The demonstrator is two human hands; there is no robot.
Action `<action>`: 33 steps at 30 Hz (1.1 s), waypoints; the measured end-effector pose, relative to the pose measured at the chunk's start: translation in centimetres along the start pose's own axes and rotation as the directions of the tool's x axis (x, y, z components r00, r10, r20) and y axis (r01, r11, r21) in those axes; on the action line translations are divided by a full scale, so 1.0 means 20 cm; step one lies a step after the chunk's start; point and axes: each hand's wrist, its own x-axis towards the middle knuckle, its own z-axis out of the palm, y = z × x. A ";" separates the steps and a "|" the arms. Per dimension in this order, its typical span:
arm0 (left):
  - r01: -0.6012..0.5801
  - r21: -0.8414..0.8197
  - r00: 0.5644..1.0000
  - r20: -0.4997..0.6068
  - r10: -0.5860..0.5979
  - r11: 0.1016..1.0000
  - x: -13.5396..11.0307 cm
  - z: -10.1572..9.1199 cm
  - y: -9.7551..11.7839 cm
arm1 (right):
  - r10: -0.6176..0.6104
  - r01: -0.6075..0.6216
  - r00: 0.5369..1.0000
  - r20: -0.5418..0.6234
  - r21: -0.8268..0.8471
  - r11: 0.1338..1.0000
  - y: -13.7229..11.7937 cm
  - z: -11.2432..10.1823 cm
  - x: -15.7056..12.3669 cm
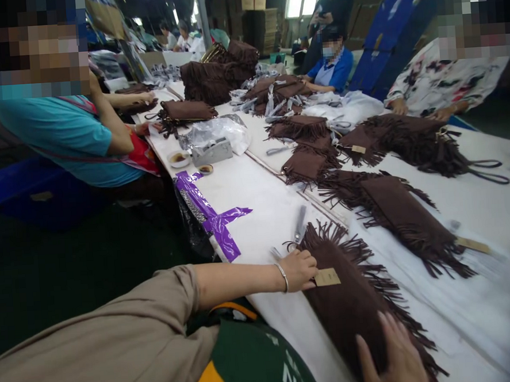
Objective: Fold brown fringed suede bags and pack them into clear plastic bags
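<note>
A dark brown fringed bag lies flat on the white table in front of me. My left hand, with a silver bangle at its wrist, is closed at the bag's upper left edge. Its fingertips meet the end of a tan paper tag lying on the bag. My right hand rests on the lower end of the bag, fingers stretched out and apart. Just above my left hand is a strap with a grey wrapping. What lies under my left fingers is hidden.
More fringed bags lie across the white table, with a heap farther back. Purple tape covers the left table edge, near small dishes and a grey metal holder. Co-workers sit at both sides and at the far end.
</note>
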 end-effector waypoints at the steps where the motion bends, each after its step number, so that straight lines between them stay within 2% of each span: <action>1: -0.008 0.023 1.000 0.013 0.008 1.000 0.02 0.03 0.00 | -0.115 0.116 0.993 0.026 -0.047 0.992 -0.04 0.06 0.07; 2: -0.014 0.023 1.000 0.015 0.013 1.000 0.04 0.05 0.00 | -0.227 0.231 0.972 0.052 -0.083 0.969 -0.08 0.12 0.14; 4: -0.022 -0.023 1.000 -0.006 0.022 0.999 0.04 0.05 -0.01 | -0.367 0.380 0.924 0.111 -0.141 0.914 -0.13 0.22 0.28; 6: -0.023 -0.089 0.999 -0.048 0.019 0.996 0.02 0.01 -0.05 | -0.451 0.478 0.875 0.175 -0.170 0.862 -0.14 0.28 0.37; 8: 0.025 -0.124 0.994 -0.104 -0.038 0.992 -0.05 -0.05 -0.12 | -0.500 0.531 0.846 0.186 -0.187 0.827 -0.12 0.29 0.40; 10: 0.131 -0.123 0.977 -0.150 -0.149 0.984 -0.13 -0.11 -0.20 | -0.504 0.526 0.851 0.150 -0.216 0.823 -0.10 0.28 0.36; 12: 0.226 -0.094 0.960 -0.149 -0.238 0.970 -0.22 -0.14 -0.27 | -0.464 0.480 0.877 0.122 -0.253 0.840 -0.10 0.25 0.28; 14: 0.243 -0.045 0.965 -0.095 -0.246 0.969 -0.29 -0.15 -0.31 | -0.421 0.446 0.895 0.146 -0.280 0.850 -0.14 0.24 0.21; 16: 0.227 0.011 0.974 -0.031 -0.226 0.974 -0.33 -0.15 -0.30 | -0.404 0.448 0.893 0.200 -0.291 0.845 -0.18 0.26 0.16; 18: 0.226 0.061 0.973 0.039 -0.229 0.972 -0.35 -0.14 -0.26 | -0.401 0.469 0.878 0.263 -0.299 0.831 -0.20 0.30 0.15; 20: 0.263 0.067 0.953 0.138 -0.270 0.962 -0.36 -0.14 -0.19 | -0.389 0.477 0.868 0.307 -0.302 0.825 -0.18 0.34 0.17; 24: 0.427 -0.112 0.849 0.391 -0.355 0.897 -0.37 -0.13 0.02 | -0.365 0.468 0.862 0.352 -0.272 0.841 -0.15 0.35 0.23; 26: 0.472 -0.206 0.825 0.447 -0.346 0.857 -0.36 -0.12 0.10 | -0.336 0.441 0.870 0.361 -0.268 0.857 -0.18 0.34 0.24; 29: 0.500 -0.244 0.832 0.401 -0.383 0.831 -0.33 -0.12 0.10 | -0.286 0.397 0.894 0.345 -0.313 0.863 -0.27 0.37 0.23; 33: 0.586 -0.181 0.803 0.256 -0.538 0.790 -0.28 -0.19 -0.09 | -0.335 0.429 0.894 0.296 -0.358 0.829 -0.32 0.46 0.20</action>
